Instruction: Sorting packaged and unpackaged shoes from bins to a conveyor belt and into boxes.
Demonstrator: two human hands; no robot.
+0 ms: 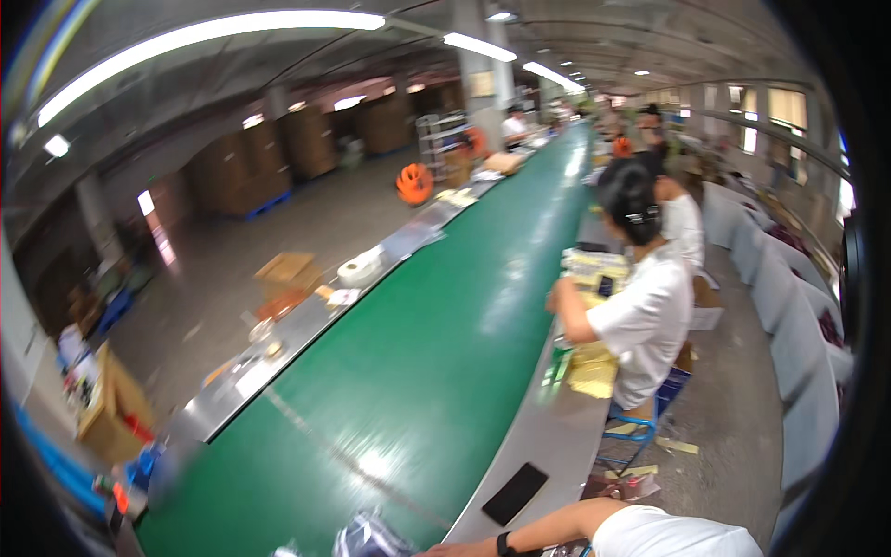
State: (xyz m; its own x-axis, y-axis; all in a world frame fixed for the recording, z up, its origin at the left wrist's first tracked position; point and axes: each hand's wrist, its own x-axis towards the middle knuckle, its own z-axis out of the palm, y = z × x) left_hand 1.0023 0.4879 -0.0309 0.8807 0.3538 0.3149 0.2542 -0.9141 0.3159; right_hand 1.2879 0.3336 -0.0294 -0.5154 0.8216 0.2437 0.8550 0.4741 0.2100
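The right hand (461,550) is cropped by the near edge; whether its fingers are wide, narrow or holding cannot be told. The left hand is not shown. A plastic-wrapped bundle (373,537) is seen to the left, on the green belt (418,371), and could be carried off by belt motion; the black phone (515,493) on the metal ledge (557,436) could be knocked by the forearm (557,525).

The green conveyor belt (418,343) lies bare through its middle, leaving a broad lane to pass over. A plastic-wrapped bundle (369,538) blocks its near edge, while a bare forearm (561,526) and a black phone (515,493) narrow the near right ledge (555,446); farther along, a co-worker's arm (575,316) and yellow sheets (592,371) crowd that side
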